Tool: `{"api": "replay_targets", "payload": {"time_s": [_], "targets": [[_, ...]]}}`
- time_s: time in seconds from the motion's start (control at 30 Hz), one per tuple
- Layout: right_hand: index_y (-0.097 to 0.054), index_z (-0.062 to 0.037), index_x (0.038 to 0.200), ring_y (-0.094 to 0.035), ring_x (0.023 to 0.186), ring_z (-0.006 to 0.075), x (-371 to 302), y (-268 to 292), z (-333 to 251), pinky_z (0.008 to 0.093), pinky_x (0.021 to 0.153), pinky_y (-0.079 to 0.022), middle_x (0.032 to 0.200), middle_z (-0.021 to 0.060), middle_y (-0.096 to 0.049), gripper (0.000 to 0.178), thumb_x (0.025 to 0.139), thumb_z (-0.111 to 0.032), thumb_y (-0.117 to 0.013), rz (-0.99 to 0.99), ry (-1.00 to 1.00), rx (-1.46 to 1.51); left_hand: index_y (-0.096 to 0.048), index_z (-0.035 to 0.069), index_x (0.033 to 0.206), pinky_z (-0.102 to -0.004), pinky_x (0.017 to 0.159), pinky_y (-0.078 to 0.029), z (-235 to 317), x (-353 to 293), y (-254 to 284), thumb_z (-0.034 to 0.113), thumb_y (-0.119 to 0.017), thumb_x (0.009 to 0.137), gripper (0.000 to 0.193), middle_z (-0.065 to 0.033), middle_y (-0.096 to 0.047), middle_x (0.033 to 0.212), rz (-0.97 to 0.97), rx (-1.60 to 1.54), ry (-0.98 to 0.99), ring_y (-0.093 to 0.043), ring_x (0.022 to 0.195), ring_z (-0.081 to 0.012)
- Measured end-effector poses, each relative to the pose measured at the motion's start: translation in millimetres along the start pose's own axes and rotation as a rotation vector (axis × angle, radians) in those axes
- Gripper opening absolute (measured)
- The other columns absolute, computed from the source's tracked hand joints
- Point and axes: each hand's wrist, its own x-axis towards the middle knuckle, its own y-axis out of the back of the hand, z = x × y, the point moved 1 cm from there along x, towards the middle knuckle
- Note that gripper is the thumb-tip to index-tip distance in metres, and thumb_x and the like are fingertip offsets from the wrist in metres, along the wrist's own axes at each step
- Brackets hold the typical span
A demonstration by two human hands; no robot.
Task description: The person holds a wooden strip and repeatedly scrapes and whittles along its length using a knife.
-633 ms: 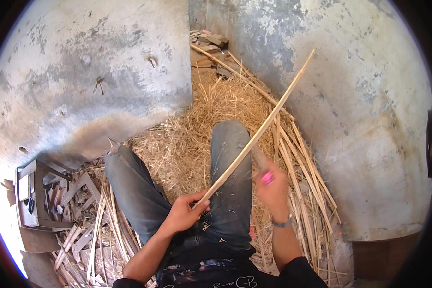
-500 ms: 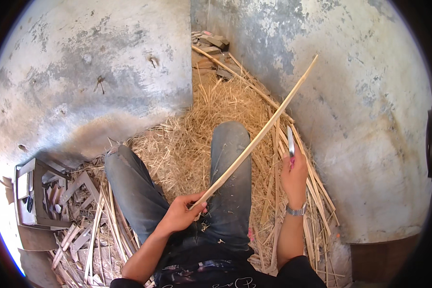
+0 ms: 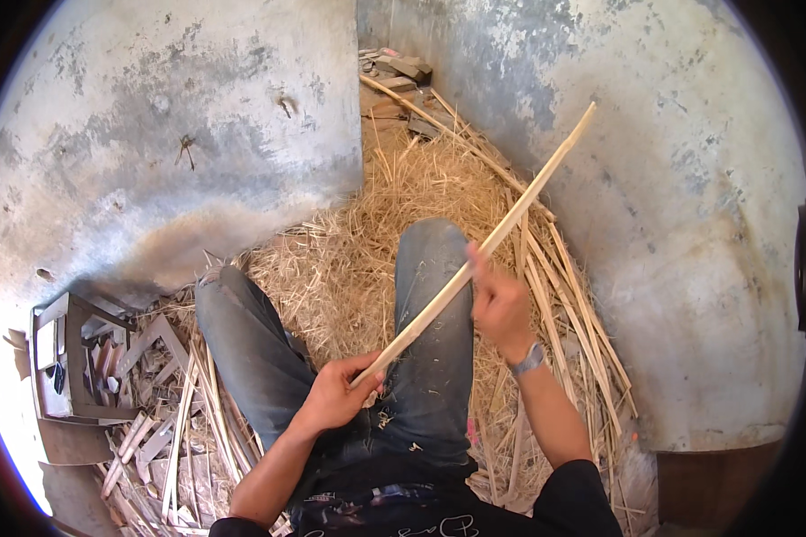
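A long, pale bamboo strip (image 3: pixel 434 309) slants from my lap up to the right, past my right knee. Its lower end sits in my left hand (image 3: pixel 336 396), the fingers closed round it over my lap. My right hand (image 3: pixel 503 309), a metal-band watch on its wrist, is closed against the strip about midway along. The fingertips are smeared by motion. The knife that this hand held half a second ago is hidden by the hand and the strip. The far end of the strip is free in the air.
Straw-like shavings (image 3: pixel 322 268) cover the floor round my knees. Loose bamboo strips (image 3: pixel 591 345) lie along the right wall (image 3: pixel 690 224), more at my left. A wooden stool-like frame (image 3: pixel 81 358) and scrap wood stand far left. Bricks (image 3: pixel 398 67) are piled at the back.
My right hand has swung left and inward from beside the strip to touch it, and the knife blade has dropped from sight. My left hand and the strip have barely moved.
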Motion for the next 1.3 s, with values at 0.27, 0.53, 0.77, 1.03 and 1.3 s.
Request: {"api": "replay_targets", "payload": {"time_s": [0.27, 0.53, 0.77, 1.03, 1.3], "targets": [[-0.069, -0.0089, 0.140, -0.052, 0.052, 0.0260, -21, -1, -26, 0.0399, 0.053, -0.043, 0.064, 0.0150, -0.054, 0.053, 0.090, 0.006, -0.060, -0.046, 0.106, 0.063, -0.066, 0.001, 0.139, -0.0259, 0.071, -0.051, 0, 4, -5, 0.014, -0.066, 0.106, 0.036, 0.0002, -0.068, 0.087, 0.003, -0.012, 0.032, -0.061, 0.079, -0.0056], [-0.075, -0.0066, 0.131, -0.055, 0.052, 0.0251, -39, -5, -30, 0.0396, 0.051, -0.044, 0.061, 0.0148, -0.054, 0.042, 0.093, 0.002, -0.061, -0.002, 0.030, 0.063, -0.066, 0.000, 0.140, -0.0270, 0.072, -0.055, -1, 6, -8, 0.014, -0.066, 0.106, 0.037, -0.0034, -0.071, 0.089, 0.046, 0.052, 0.024, -0.065, 0.079, -0.0070], [-0.074, -0.0080, 0.133, -0.055, 0.051, 0.0288, -9, 9, -2, 0.0401, 0.052, -0.045, 0.061, 0.0156, -0.054, 0.044, 0.093, 0.003, -0.061, 0.084, -0.187, 0.019, -0.065, -0.004, 0.139, -0.0273, 0.072, -0.055, 13, 7, -12, 0.011, -0.067, 0.105, 0.038, -0.0052, -0.072, 0.091, 0.089, 0.122, -0.025, -0.067, 0.080, -0.0079], [-0.073, -0.0114, 0.135, -0.062, 0.058, 0.0285, -54, -5, -55, 0.0372, 0.057, -0.050, 0.074, 0.0173, -0.066, 0.044, 0.094, 0.002, -0.065, -0.060, -0.145, 0.258, -0.065, 0.000, 0.142, -0.0226, 0.063, -0.045, 13, 18, -19, 0.013, -0.066, 0.106, 0.039, 0.0034, -0.066, 0.083, 0.027, 0.002, -0.050, -0.053, 0.072, -0.0028], [-0.072, -0.0085, 0.136, -0.060, 0.064, 0.0075, -64, 0, -28, 0.0324, 0.059, -0.049, 0.083, 0.0101, -0.078, 0.037, 0.100, -0.003, -0.066, -0.182, -0.162, 0.695, -0.067, 0.003, 0.139, -0.0209, 0.059, -0.042, 11, 17, -24, 0.018, -0.066, 0.107, 0.036, 0.0039, -0.066, 0.083, -0.042, -0.137, 0.067, -0.050, 0.066, -0.0017]]}}
